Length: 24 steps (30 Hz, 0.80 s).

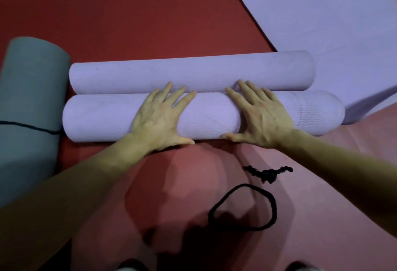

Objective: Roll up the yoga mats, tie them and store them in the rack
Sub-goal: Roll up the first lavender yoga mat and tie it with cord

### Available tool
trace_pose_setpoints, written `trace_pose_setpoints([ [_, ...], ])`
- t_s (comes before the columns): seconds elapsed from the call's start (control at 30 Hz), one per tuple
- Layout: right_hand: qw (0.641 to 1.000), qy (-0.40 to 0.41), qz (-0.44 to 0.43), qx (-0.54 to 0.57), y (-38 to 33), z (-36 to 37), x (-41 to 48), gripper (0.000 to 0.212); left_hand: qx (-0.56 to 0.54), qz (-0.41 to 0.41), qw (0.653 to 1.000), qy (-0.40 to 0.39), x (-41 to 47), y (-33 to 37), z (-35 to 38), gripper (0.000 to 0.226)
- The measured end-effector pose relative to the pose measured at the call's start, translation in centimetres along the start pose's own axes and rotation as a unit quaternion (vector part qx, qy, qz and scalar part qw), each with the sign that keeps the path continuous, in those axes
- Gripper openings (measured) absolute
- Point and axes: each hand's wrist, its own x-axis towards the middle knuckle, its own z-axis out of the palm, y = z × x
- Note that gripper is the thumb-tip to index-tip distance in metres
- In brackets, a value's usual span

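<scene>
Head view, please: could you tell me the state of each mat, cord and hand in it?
Near lilac mat: rolled, untied, right end telescoped.
Far lilac mat: rolled, no tie visible.
Flat lilac mat: unrolled on the floor.
Grey mat: rolled, tied with a black cord.
Looped cord: loose on the floor.
Bunched cord: loose on the floor.
Left hand: open, pressing the near mat.
Right hand: open, pressing it too.

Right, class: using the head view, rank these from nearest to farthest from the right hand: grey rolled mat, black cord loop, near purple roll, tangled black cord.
1. Near purple roll: directly under the right hand.
2. Tangled black cord: close, toward the person.
3. Black cord loop: further toward the person.
4. Grey rolled mat: far left.
</scene>
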Motion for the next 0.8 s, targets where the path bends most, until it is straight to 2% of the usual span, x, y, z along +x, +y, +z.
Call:
trace_pose_setpoints([
  [0.23, 0.999, 0.013, -0.01, -0.034, -0.7, -0.2, -2.1, 0.111, -0.017, 0.016, 0.997, 0.08, -1.6, 1.0, 0.4, 0.119],
  [0.47, 0.999, 0.047, -0.007, 0.005, -3.0, 0.6, -7.8, 0.102, -0.026, 0.067, 0.995, 0.075, -4.9, 2.2, 0.0, 0.116],
  [0.6, 0.999, 0.046, 0.001, 0.002, -3.7, 1.2, -8.6, 0.102, -0.025, 0.067, 0.997, 0.038, -5.3, 2.5, -0.1, 0.123],
  [0.7, 0.999, 0.045, 0.024, -0.006, -3.7, 1.0, -7.6, 0.103, -0.014, 0.056, 0.998, -0.032, -4.3, 2.1, -0.8, 0.126],
  [0.8, 0.998, 0.046, 0.033, -0.008, -3.3, 1.0, -6.5, 0.103, -0.017, 0.031, 0.998, -0.05, -3.1, 2.2, -1.6, 0.11],
])
